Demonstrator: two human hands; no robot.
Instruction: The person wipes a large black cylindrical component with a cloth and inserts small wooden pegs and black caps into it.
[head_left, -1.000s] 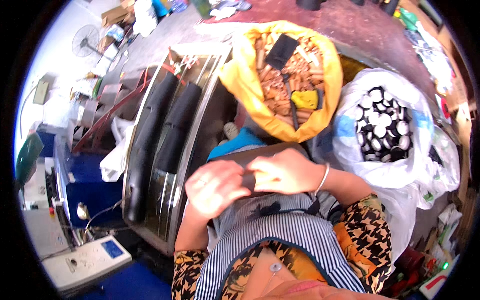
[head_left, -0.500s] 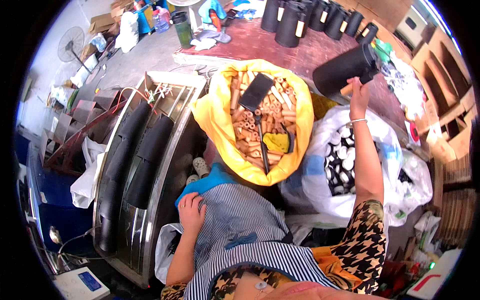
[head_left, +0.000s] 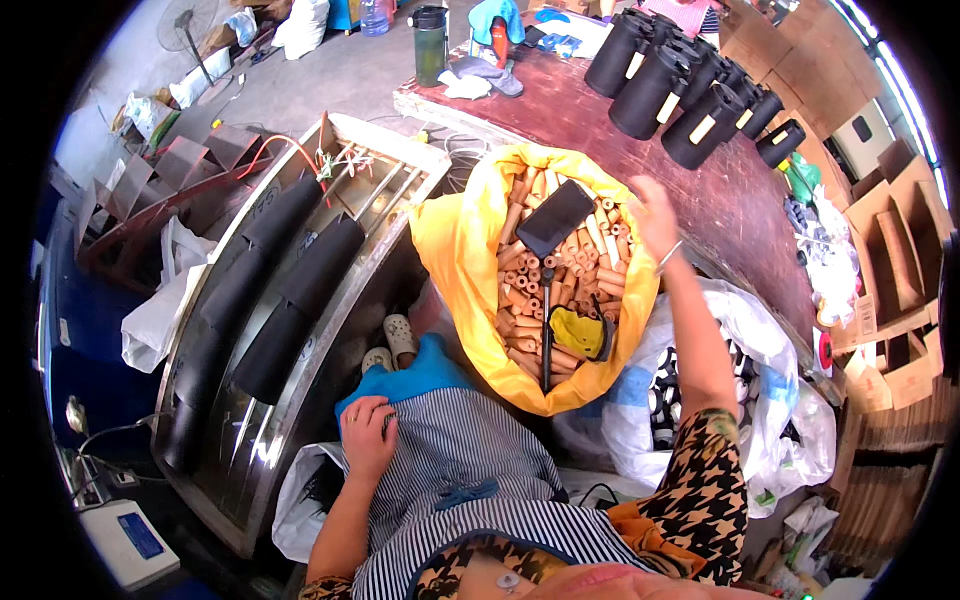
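Observation:
My left hand [head_left: 368,435] lies on my striped apron [head_left: 450,420] with its fingers stretched out loosely, holding nothing. Reaching forward, my right hand [head_left: 652,222] is at the right rim of a yellow sack [head_left: 478,310]; its fingers are apart, a little blurred, and empty. Short tan tubes with holes [head_left: 520,345] fill that sack. A black phone [head_left: 556,217], a black rod [head_left: 546,330] and a yellow-and-black item [head_left: 582,332] lie on top of them. Beyond my right hand, black jugs with light handle strips [head_left: 700,128] stand on the red-brown table [head_left: 560,110].
Left of me, a metal-framed trough [head_left: 300,400] holds rows of black curved shells [head_left: 240,265]. A white sack with black-and-white caps [head_left: 740,300] stands at my right. Farther off are a dark green bottle [head_left: 430,50], cardboard boxes [head_left: 890,260] and another person [head_left: 685,12].
My right hand has let go of the black jug, which now stands among the others, and has drawn back toward the yellow sack. My left hand stays on my lap; the view has shifted.

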